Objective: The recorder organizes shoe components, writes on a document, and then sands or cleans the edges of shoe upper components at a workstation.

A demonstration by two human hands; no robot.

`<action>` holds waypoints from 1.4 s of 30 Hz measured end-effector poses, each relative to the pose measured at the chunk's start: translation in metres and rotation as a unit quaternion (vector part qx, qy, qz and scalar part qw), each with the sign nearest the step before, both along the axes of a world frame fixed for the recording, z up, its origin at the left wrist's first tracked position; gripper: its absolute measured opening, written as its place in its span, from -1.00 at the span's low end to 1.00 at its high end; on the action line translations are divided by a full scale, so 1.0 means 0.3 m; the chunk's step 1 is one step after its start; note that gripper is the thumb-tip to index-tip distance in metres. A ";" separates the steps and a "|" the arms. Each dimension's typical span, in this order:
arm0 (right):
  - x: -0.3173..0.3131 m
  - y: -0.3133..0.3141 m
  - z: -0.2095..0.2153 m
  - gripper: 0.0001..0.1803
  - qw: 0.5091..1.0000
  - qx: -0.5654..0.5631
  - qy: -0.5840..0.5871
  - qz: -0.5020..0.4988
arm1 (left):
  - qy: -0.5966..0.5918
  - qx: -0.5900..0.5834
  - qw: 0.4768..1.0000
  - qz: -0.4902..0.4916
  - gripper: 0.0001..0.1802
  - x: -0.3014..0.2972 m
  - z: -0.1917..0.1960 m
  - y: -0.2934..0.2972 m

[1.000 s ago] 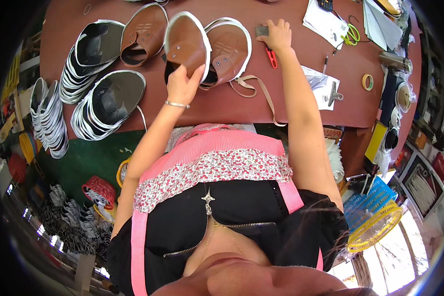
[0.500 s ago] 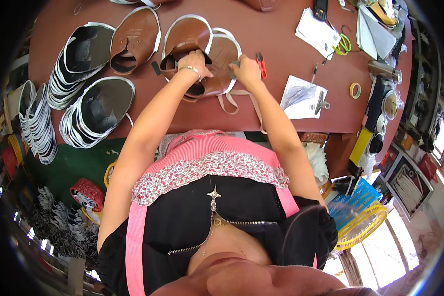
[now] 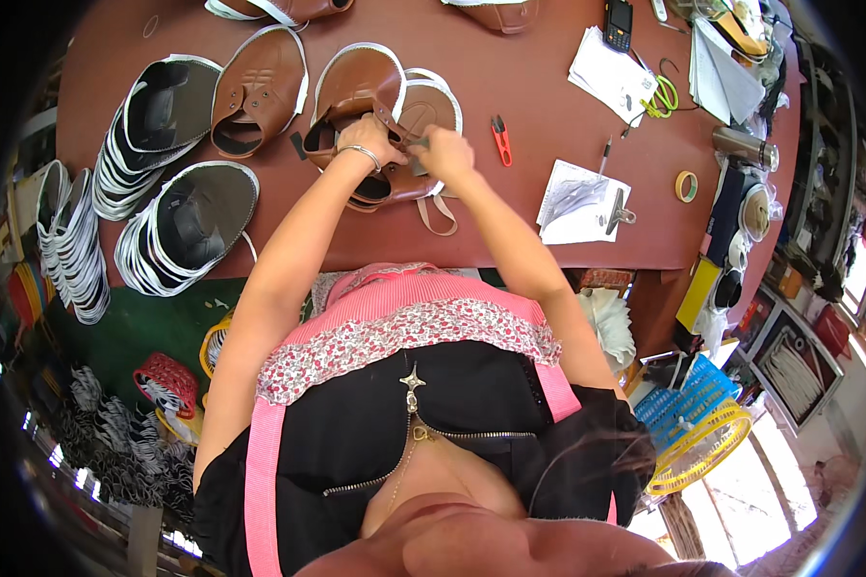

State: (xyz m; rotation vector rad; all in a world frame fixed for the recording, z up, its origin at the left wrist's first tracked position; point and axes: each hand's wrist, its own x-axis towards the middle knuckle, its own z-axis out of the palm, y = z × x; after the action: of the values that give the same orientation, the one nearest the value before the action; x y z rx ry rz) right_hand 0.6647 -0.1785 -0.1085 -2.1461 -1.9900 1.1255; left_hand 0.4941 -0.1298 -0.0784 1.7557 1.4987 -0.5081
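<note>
Two brown leather shoe uppers with white edging lie overlapped before me: a front upper (image 3: 359, 79) and a second upper (image 3: 423, 109) partly beneath it. My left hand (image 3: 372, 141), bracelet on the wrist, has its fingers curled into the opening of the front upper, gripping its leather. Close beside it, my right hand (image 3: 443, 154) pinches a small grey piece (image 3: 418, 146) against the uppers; its exact kind is hard to make out. A pale strap (image 3: 439, 218) loops out below them. Some fingertips are hidden by the leather.
Left of my hands lie another brown upper (image 3: 260, 82) and nested stacks of uppers (image 3: 194, 216). To the right are red thread snips (image 3: 501, 141), a clipboard with papers (image 3: 577, 202), green-handled scissors (image 3: 662, 96), a tape roll (image 3: 686, 186) and a metal flask (image 3: 746, 147).
My right hand has moved left with the grey piece, from the right edge of the uppers to beside my left hand. The left hand stays at the front upper's opening.
</note>
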 end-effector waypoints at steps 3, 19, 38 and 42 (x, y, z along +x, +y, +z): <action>0.134 0.056 0.058 -0.53 0.995 0.029 -0.059 -0.074 | -0.045 0.060 0.996 0.039 -0.11 -0.066 0.021 -0.002; 0.059 -0.260 -0.052 -0.83 0.925 0.146 0.226 -0.269 | -0.179 0.402 0.898 -0.020 -0.62 -0.163 0.125 -0.572; 0.072 -0.141 -0.102 -0.71 0.916 0.138 0.152 -0.344 | -0.443 0.097 0.710 0.539 -0.45 -0.326 0.175 -0.595; 0.021 -0.109 -0.050 -0.71 0.880 0.039 0.334 -0.337 | -0.366 0.197 0.836 0.357 -0.51 -0.286 0.144 -0.602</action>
State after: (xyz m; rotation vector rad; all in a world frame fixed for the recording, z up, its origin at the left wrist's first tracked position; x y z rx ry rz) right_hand 0.6710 -0.2113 -0.1236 -1.7920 -0.8778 1.3347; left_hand 0.4082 -0.3103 -0.0350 1.2580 1.5612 0.8253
